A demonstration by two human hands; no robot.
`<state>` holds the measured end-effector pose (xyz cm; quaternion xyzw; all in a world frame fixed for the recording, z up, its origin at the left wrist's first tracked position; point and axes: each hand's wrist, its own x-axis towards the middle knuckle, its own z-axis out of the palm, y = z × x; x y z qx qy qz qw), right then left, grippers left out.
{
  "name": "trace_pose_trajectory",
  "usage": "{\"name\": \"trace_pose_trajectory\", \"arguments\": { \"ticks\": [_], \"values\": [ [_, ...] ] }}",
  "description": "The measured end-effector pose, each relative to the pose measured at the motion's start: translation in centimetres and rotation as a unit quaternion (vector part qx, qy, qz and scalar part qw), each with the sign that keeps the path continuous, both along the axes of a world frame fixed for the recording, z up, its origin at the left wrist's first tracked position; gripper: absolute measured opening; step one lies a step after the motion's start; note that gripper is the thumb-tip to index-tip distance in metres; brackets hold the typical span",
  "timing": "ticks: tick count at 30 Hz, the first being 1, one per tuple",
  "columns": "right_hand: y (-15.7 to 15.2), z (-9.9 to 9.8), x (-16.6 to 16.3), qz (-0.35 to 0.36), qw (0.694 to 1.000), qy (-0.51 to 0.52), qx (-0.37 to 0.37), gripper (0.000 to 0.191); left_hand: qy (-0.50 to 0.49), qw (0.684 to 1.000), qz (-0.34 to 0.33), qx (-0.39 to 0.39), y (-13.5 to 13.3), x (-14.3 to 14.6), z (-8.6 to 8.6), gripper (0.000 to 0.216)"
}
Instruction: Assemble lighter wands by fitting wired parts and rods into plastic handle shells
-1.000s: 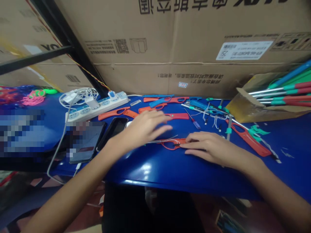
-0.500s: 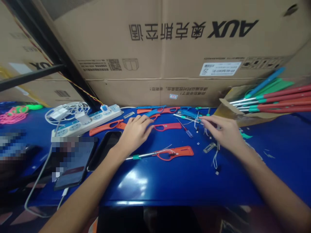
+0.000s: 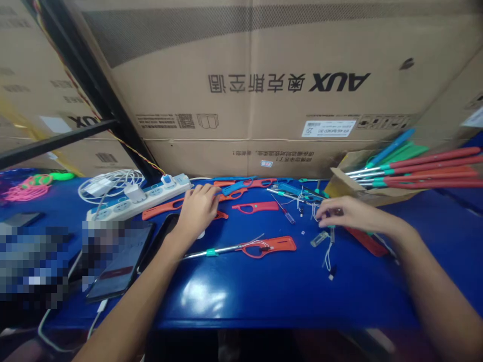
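Note:
My left hand (image 3: pixel 199 211) is bent down over the table with its fingers closed together; its fingertips are partly hidden, so what they hold is unclear. Beside it lie a blue lighter casing (image 3: pixel 233 188) and an orange casing (image 3: pixel 222 215), partly covered by the hand. My right hand (image 3: pixel 347 212) has thumb and fingers drawn together by thin white wires (image 3: pixel 314 211); any small part in the pinch is too hard to see. Below it are a clear small part (image 3: pixel 320 239) and a looped white wire (image 3: pixel 327 259). A red casing (image 3: pixel 368 242) shows under the right wrist.
An orange casing with a metal tube (image 3: pixel 279 244) lies in front. Behind are a red casing (image 3: pixel 260 206) and a screwdriver (image 3: pixel 289 215). A power strip (image 3: pixel 151 198) and phone (image 3: pixel 123 261) are left. An open carton (image 3: pixel 339 183) holds several long lighters (image 3: pixel 426 168) at right.
The view has tilted up slightly. My left hand has drawn back to the left from the blue casing. My right hand has come nearer and right, and the red casing beneath it now shows.

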<state>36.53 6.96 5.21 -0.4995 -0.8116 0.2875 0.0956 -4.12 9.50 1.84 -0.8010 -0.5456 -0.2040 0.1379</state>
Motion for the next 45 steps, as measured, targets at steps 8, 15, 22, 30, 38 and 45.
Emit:
{"name": "trace_pose_trajectory", "arguments": {
  "ticks": [8, 15, 22, 30, 38, 45],
  "values": [
    [-0.3, -1.3, -1.0, 0.073, 0.996, -0.031, -0.028, 0.038, -0.067, 0.997, -0.033, 0.008, 0.2, -0.5, 0.6, 0.022],
    [-1.5, -1.4, -5.2, 0.000, 0.993, 0.075, 0.087, 0.033, -0.059, 0.965, -0.254, 0.010, -3.3, 4.9, 0.0, 0.029],
    [-3.1, -1.8, -9.2, 0.028, 0.979, 0.176, 0.098, 0.029, 0.037, 0.954, -0.294, 0.040, -5.3, 7.6, -1.2, 0.032],
    [-0.5, -2.0, -3.4, 0.006, 0.998, -0.045, 0.045, 0.031, -0.125, 0.963, -0.235, -0.042, -4.4, 5.9, -0.2, 0.014],
    [-0.3, -2.8, -4.5, 0.006, 0.999, -0.043, 0.013, 0.029, -0.159, 0.959, -0.227, -0.065, -4.5, 5.8, -0.4, 0.010],
    [-0.5, -2.9, -4.2, 0.019, 0.998, -0.063, 0.022, 0.033, -0.163, 0.956, -0.227, -0.089, -4.3, 5.7, -0.5, 0.010]
  ]
}}
